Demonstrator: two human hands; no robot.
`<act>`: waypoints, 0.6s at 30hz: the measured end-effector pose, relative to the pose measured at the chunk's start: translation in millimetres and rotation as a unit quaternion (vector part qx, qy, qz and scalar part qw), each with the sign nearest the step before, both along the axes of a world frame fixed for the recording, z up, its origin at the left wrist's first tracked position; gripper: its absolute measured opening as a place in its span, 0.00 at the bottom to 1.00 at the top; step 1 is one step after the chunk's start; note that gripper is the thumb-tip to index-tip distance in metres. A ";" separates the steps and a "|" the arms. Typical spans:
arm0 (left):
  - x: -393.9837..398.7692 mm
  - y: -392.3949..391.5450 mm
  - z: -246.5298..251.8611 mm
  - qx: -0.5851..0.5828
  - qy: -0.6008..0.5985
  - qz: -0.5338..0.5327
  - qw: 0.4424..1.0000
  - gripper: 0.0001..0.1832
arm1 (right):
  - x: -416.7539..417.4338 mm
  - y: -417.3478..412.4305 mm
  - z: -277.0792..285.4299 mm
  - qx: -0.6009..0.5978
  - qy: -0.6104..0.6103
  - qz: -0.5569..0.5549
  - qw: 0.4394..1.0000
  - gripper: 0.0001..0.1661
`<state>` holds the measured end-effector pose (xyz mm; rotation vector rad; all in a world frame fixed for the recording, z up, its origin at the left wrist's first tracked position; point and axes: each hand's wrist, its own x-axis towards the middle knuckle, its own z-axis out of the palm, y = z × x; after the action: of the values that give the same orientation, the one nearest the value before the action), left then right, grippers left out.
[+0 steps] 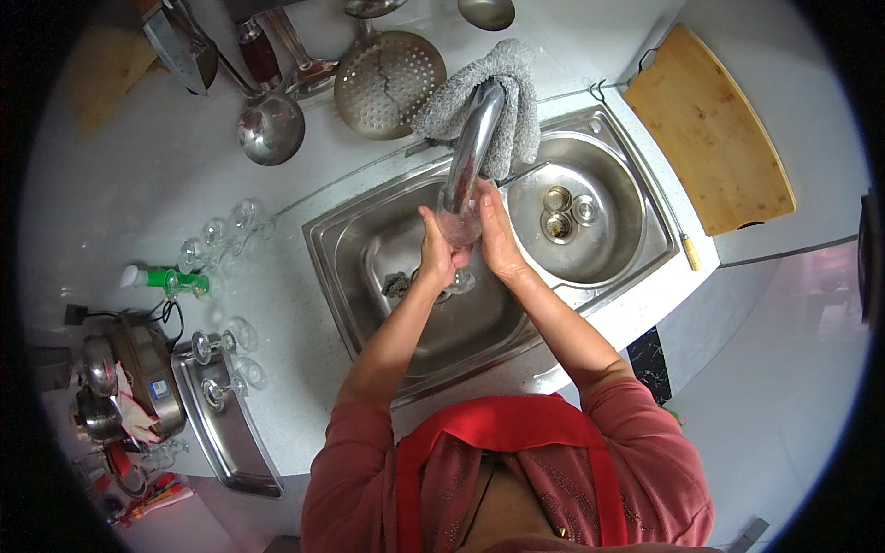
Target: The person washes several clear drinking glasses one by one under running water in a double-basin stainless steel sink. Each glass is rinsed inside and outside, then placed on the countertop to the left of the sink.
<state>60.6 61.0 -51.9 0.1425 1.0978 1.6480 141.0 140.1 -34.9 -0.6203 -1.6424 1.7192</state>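
Note:
A clear stemmed glass (455, 227) is held upright between my two hands, its mouth directly under the chrome faucet (476, 142). My left hand (437, 252) grips the lower bowl and stem, thumb pointing up. Against the other side of the bowl lies my right hand (499, 238), fingers extended. The glass's round foot (462, 281) shows below my hands. Underneath is the rectangular steel sink basin (477, 332), with a dark scrubber (396, 285) near its drain. A grey towel (515, 114) drapes over the faucet's base.
Several stemmed glasses (242, 216) stand left, some by a steel tray (231, 442). The round basin (622, 242) holds small strainers (559, 226). A cutting board (712, 138) leans right. A skimmer (390, 83), ladle (272, 131) and knife (176, 52) hang above.

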 end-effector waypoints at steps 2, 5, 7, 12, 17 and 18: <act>2.6 -7.5 1.0 0.007 -0.056 -0.033 0.998 0.41 | 1.9 -1.9 -2.8 -0.014 0.005 0.009 1.000 0.38; 0.4 -10.0 -9.1 0.019 -0.052 -0.018 0.998 0.40 | 4.1 -5.1 1.6 -0.063 0.033 0.042 0.997 0.37; -3.9 -10.8 -12.5 0.035 0.020 -0.009 0.999 0.38 | 1.8 -9.3 5.1 -0.074 0.034 0.034 0.996 0.36; -16.5 -11.9 -16.9 -0.049 0.190 -0.032 0.980 0.41 | 12.1 3.4 -11.6 -0.135 0.055 0.057 0.988 0.30; -24.0 -13.9 -6.4 -0.101 0.171 -0.084 0.976 0.40 | 24.9 6.3 13.8 -0.014 -0.059 0.011 0.998 0.31; -36.5 -19.3 -6.4 -0.100 0.179 -0.163 0.965 0.37 | 26.7 5.1 17.1 0.067 -0.074 0.022 0.995 0.33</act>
<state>24.1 41.6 -58.3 0.4777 1.4223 1.2340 167.7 145.2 -17.8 -0.6639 -1.8696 1.6097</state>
